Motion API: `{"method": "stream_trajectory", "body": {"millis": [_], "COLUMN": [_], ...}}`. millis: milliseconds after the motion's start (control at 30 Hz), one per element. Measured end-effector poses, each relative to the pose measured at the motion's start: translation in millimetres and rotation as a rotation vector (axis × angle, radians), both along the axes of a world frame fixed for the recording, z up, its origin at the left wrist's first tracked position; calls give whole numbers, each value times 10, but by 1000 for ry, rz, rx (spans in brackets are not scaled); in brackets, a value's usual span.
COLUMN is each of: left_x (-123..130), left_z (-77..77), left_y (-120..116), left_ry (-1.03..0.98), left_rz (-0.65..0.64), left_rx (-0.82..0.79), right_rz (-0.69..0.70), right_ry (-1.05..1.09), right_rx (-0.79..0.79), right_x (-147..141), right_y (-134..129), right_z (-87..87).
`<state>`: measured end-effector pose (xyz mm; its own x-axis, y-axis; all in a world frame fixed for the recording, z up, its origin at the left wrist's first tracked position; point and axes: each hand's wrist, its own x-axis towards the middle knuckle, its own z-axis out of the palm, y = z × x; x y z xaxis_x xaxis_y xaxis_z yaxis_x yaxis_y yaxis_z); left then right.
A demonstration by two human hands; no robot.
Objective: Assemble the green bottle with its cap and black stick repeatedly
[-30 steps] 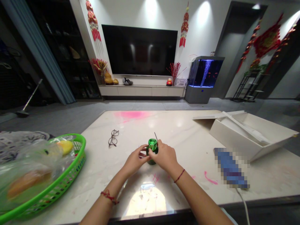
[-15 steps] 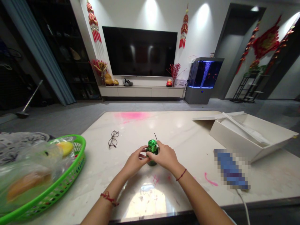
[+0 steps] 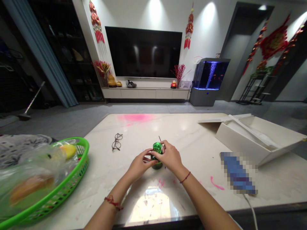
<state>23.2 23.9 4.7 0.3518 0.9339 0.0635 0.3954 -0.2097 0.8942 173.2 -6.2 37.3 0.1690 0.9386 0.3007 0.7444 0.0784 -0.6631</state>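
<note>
A small dark green bottle (image 3: 157, 165) stands upright on the table, with a shiny green ridged top (image 3: 157, 147). My left hand (image 3: 139, 164) grips its left side, thumb across the front and fingers curled behind. From the right, my right hand (image 3: 169, 156) closes round the upper part near the top. A thin dark stick (image 3: 160, 138) pokes up just behind the fingers; where its lower end goes is hidden. Red string bracelets circle both wrists.
Eyeglasses (image 3: 117, 141) lie left of my hands. A green basket (image 3: 82, 166) with plastic-bagged items is at the far left. On the right are a white open box (image 3: 242, 145) and a blurred blue device (image 3: 238, 174) with a cable. Pink stains mark the pale table (image 3: 192, 137).
My right fingers have shifted up and spread a little around the bottle's top. The whole view has moved slightly; both hands stay at the bottle.
</note>
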Motion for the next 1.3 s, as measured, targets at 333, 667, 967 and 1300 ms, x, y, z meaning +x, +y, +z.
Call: {"method": "stream_trajectory", "body": {"millis": [333, 667, 967, 1300], "left_x": [-2, -7, -2, 10], "left_z": [0, 25, 43, 86], "left_y": [-2, -18, -24, -47], "left_ry": [3, 28, 23, 58], "left_rz": [-6, 4, 20, 38], "left_rx": [-7, -20, -27, -32], "right_rz": [85, 96, 89, 67], "right_ry": [79, 115, 124, 119], "right_rx": [168, 185, 204, 194], "right_x": [23, 49, 111, 193], "right_y": [40, 42, 53, 31], "right_z": [-45, -23, -27, -12]}}
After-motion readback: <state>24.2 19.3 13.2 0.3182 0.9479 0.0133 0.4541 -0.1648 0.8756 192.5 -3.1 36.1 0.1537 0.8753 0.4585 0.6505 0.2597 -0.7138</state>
